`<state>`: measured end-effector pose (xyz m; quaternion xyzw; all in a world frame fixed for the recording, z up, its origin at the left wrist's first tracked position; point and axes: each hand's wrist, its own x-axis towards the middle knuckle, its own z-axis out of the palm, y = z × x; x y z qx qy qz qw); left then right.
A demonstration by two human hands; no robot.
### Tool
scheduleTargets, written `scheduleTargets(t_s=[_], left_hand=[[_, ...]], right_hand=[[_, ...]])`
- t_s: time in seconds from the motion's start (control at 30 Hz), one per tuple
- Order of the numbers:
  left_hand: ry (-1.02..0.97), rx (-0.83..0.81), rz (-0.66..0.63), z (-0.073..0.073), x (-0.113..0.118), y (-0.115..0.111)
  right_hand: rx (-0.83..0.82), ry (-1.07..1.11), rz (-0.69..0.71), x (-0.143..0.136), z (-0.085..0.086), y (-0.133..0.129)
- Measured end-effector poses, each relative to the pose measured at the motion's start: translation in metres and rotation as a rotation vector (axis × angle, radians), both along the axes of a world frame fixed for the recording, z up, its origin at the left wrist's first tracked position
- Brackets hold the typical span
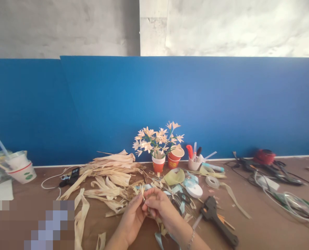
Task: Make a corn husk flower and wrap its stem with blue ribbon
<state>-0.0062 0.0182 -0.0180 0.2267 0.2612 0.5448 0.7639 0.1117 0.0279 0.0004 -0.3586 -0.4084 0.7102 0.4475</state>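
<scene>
My left hand (133, 212) and my right hand (158, 204) meet at the front middle of the table, fingers closed in a pinch. Between their fingertips is a small husk flower (143, 190), pale and pointed; its lower part is hidden by the fingers. Just beyond my hands lie loose husk scraps and another small pale flower (158, 182). Dried corn husks (112, 170) are heaped to the left. To the right of my right hand are black-handled scissors (184, 198), a white ribbon spool (194, 190) and a black glue gun (214, 215).
Finished-looking husk flowers (156, 139) stand in a red and white paper cup (158, 164), beside another red cup (173, 161). A white cup of pens (194, 164), a tape roll (212, 181), cables (271, 191) and a left-hand cup (24, 173) surround the work. Behind rises a blue panel (170, 93).
</scene>
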Motion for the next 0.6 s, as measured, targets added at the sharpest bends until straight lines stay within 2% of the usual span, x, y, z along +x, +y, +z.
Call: scheduleTargets(t_s=[0.4,0.6], left_hand=[[-0.004,0.005,-0.020,-0.0026,0.0000,0.0009],[-0.020,-0.005,-0.023,-0.0008,0.0007,-0.0003]], right_hand=[[-0.014,0.006,-0.022,-0.0021,0.0069,-0.0022],[0.012,0.047,-0.015,-0.0022,0.0004,-0.0019]])
